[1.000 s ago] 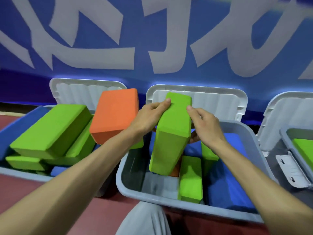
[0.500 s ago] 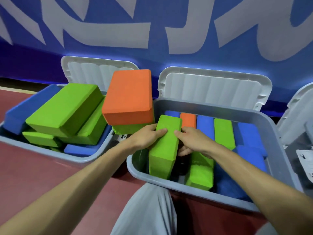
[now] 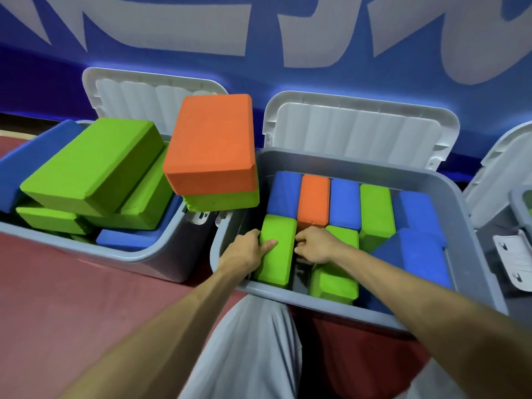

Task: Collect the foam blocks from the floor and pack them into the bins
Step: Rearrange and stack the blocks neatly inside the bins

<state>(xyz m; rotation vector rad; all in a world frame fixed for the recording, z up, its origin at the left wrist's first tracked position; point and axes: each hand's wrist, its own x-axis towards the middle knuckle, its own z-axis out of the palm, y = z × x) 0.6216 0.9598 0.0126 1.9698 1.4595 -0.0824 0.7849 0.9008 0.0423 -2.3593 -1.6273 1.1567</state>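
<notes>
The left grip (image 3: 247,251) clasps the left side of an upright green block (image 3: 276,254), thumb on its top. The right grip (image 3: 315,244) curls its fingers against the block's right edge. This block stands in the near left corner of the middle bin (image 3: 345,161). The bin also holds a second green block (image 3: 335,280) just right of it, a far row of upright blocks (image 3: 345,203) in blue, orange and green, and a tilted blue block (image 3: 420,254). The bin's lid (image 3: 359,131) stands open behind it. To its left, the left bin (image 3: 123,256) is heaped with green and blue blocks, and its top orange block (image 3: 213,142) reaches toward the middle bin.

Blue wall (image 3: 28,67) – large white lettering (image 3: 316,30) – grey trousers (image 3: 253,355) below.
</notes>
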